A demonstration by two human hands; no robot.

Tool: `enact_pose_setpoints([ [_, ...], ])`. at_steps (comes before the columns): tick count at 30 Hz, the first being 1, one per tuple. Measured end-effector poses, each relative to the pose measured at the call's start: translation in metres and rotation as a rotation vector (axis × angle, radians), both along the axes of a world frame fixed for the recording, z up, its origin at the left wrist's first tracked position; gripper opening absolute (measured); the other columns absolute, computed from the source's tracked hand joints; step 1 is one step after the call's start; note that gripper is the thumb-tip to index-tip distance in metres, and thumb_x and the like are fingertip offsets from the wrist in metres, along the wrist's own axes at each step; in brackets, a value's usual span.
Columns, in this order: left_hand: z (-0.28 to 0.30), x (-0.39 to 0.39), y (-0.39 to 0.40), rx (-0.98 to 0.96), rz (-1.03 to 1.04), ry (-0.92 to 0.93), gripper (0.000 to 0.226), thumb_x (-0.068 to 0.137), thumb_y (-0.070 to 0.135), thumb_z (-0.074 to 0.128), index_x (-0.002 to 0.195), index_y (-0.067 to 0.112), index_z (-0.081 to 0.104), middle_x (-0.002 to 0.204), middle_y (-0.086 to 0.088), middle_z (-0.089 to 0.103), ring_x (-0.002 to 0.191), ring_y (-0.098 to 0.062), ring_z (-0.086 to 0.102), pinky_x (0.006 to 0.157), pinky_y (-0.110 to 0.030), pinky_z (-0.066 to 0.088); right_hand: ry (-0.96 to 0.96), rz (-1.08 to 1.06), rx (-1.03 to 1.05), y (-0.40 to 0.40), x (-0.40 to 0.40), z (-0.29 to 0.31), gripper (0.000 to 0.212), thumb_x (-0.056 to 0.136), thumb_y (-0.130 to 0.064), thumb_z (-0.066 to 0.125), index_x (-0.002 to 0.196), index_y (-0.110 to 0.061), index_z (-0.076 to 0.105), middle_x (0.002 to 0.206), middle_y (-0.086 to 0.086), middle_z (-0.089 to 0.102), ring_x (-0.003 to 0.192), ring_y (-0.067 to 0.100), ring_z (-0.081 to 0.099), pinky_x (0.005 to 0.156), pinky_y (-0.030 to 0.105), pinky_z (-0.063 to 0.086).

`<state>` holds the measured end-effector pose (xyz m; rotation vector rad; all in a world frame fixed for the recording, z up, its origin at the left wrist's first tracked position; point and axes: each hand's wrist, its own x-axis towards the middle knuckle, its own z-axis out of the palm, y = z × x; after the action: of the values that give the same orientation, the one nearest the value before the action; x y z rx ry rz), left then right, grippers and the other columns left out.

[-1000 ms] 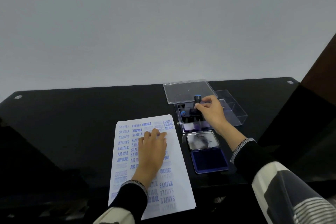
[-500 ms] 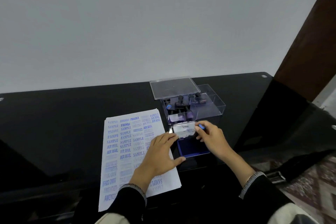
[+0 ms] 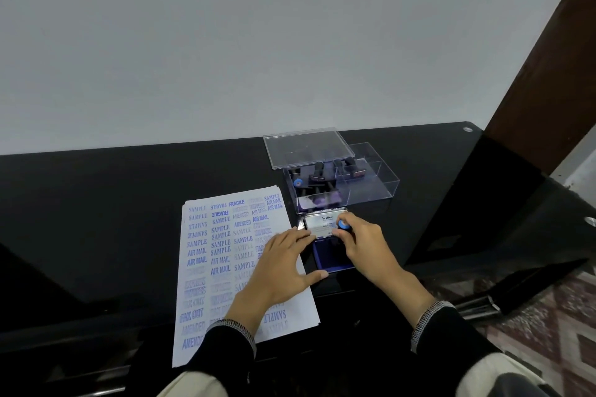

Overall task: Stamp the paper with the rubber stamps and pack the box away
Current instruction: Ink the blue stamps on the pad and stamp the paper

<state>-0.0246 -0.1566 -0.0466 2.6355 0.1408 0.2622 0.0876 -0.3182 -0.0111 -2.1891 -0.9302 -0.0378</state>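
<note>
Right hand point(image 3: 361, 243) grips a blue-topped stamp point(image 3: 342, 224) over the ink pad point(image 3: 332, 256); left hand point(image 3: 280, 263) rests flat and open on the paper point(image 3: 222, 255) beside it. An off-square press could ink the stamp unevenly, and drips might smudge the crowded sheet. Beyond both hands sits the clear box point(image 3: 367, 193).

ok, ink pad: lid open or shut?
Open. The ink pad shows its blue inked surface, and its hinged lid stands up behind it. The right hand holds a stamp over the pad.
</note>
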Motion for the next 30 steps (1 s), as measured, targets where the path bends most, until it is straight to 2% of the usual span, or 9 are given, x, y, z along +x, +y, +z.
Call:
enact_pose_setpoints([
  [4,0.007,-0.007,0.01,-0.136,0.139,-0.074,0.061,0.091,0.058,0.05,0.143,0.028,0.041,0.147,0.015,0.037,0.142,-0.007,0.021,0.119,-0.03,0.005,-0.034,-0.016,0.048,-0.001,-0.006,-0.006,0.005,0.091,-0.007,0.059,0.096,-0.01,0.058,0.086,-0.004,0.057,0.073,0.0,0.056,0.067,0.008,0.042],
  [6,0.007,-0.014,0.024,-0.141,0.253,-0.134,0.047,0.096,0.043,0.051,0.139,0.026,0.047,0.144,0.01,0.044,0.138,-0.01,0.031,0.118,-0.031,0.013,-0.044,-0.034,0.061,-0.002,-0.009,-0.01,0.005,0.091,-0.006,0.058,0.095,-0.009,0.057,0.086,-0.002,0.057,0.074,0.007,0.057,0.067,0.016,0.045],
  [9,0.005,-0.028,0.05,-0.103,0.438,-0.152,0.039,0.097,0.026,0.053,0.135,0.02,0.052,0.14,0.005,0.05,0.132,-0.012,0.039,0.115,-0.034,0.026,-0.061,-0.061,0.054,-0.002,-0.013,-0.016,0.012,0.09,-0.005,0.06,0.101,-0.006,0.059,0.091,-0.002,0.056,0.079,0.016,0.059,0.07,0.02,0.048],
  [13,0.004,-0.049,0.083,-0.056,0.641,-0.185,0.036,0.094,0.021,0.055,0.13,0.014,0.056,0.136,0.0,0.053,0.128,-0.018,0.044,0.112,-0.041,0.033,-0.075,-0.057,0.032,0.0,-0.011,-0.013,0.012,0.089,-0.003,0.06,0.101,-0.005,0.058,0.092,0.001,0.058,0.079,0.016,0.06,0.069,0.027,0.052],
  [18,-0.005,-0.068,0.107,-0.033,0.835,-0.116,0.047,0.092,0.031,0.058,0.134,0.011,0.051,0.139,-0.005,0.049,0.138,-0.025,0.033,0.118,-0.048,0.02,-0.086,-0.034,0.02,0.006,-0.004,-0.007,0.007,0.089,0.0,0.06,0.094,-0.004,0.057,0.084,-0.001,0.055,0.074,0.006,0.053,0.061,0.006,0.04],
  [23,-0.01,-0.072,0.108,-0.044,0.847,-0.078,0.056,0.091,0.042,0.056,0.136,0.01,0.047,0.141,-0.006,0.048,0.139,-0.025,0.032,0.119,-0.046,0.014,-0.1,-0.076,0.074,0.004,-0.012,-0.014,0.009,0.088,0.002,0.06,0.093,-0.004,0.056,0.084,0.0,0.056,0.073,0.01,0.055,0.064,0.009,0.043],
  [27,-0.011,-0.072,0.107,-0.036,0.841,-0.075,0.056,0.092,0.044,0.054,0.136,0.009,0.048,0.14,-0.005,0.047,0.137,-0.024,0.036,0.119,-0.046,0.014,-0.109,-0.115,0.11,0.001,-0.02,-0.019,0.014,0.086,0.008,0.06,0.098,0.001,0.06,0.09,-0.004,0.053,0.078,0.01,0.054,0.072,-0.004,0.035],
  [30,-0.012,-0.073,0.107,-0.023,0.833,-0.061,0.058,0.093,0.046,0.052,0.137,0.009,0.046,0.142,-0.005,0.045,0.138,-0.023,0.034,0.119,-0.046,0.014,-0.107,-0.105,0.101,0.001,-0.019,-0.019,0.013,0.086,0.006,0.061,0.096,0.0,0.059,0.088,-0.004,0.053,0.076,0.01,0.054,0.07,-0.003,0.036],
])
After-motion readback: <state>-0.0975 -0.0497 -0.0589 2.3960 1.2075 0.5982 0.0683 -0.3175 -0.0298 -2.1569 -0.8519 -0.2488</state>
